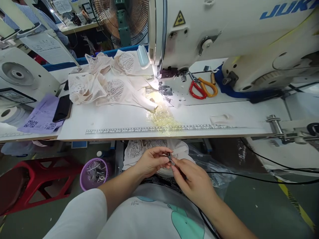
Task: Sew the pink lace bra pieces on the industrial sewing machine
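Observation:
My left hand (pixel 155 161) and my right hand (pixel 193 176) meet in front of my body, just below the table edge. Pinched between their fingertips is a small dark metal part (pixel 169 157), the size of a bobbin case; its exact kind is too small to make out. Fingers of both hands are closed on it. Behind them, pale fabric with lace (pixel 136 151) hangs under the table edge. On the table, cream lace garment pieces (pixel 109 86) lie left of the sewing machine needle (pixel 157 79), with one end near the presser foot.
Red- and orange-handled scissors (pixel 203 89) lie right of the needle. A printed ruler (pixel 139 130) runs along the table's front. At left are a black phone (pixel 62 109), a purple paper (pixel 41 114), a purple bin (pixel 86 176) and a red stool (pixel 42 182). A fan (pixel 122 23) stands behind.

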Tool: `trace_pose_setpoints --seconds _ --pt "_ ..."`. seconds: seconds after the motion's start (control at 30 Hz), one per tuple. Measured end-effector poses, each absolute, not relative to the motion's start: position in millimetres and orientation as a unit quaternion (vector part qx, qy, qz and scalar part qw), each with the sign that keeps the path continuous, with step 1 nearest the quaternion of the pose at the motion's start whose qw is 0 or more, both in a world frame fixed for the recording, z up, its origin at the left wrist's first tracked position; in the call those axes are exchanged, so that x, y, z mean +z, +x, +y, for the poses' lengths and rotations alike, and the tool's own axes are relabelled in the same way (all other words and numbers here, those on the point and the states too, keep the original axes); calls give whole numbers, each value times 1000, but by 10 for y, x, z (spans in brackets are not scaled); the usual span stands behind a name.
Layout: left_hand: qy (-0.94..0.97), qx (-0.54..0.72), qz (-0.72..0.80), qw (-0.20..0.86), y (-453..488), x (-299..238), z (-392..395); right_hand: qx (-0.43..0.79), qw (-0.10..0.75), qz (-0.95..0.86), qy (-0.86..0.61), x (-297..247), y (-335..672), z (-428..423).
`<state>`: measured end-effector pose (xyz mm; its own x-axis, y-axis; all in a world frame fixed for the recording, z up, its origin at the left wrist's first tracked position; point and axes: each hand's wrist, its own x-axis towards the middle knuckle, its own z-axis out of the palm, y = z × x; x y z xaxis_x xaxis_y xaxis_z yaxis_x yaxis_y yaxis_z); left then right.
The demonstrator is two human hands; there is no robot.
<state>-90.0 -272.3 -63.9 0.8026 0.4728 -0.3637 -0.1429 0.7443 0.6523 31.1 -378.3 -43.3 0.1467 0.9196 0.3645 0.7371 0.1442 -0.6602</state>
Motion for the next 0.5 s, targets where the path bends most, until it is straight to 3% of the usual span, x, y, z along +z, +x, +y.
trace_pose_setpoints --seconds 0.5 --pt "394 83 174 899 -939 -673 -2627 92 430 -628 -643 -222 548 -3744"
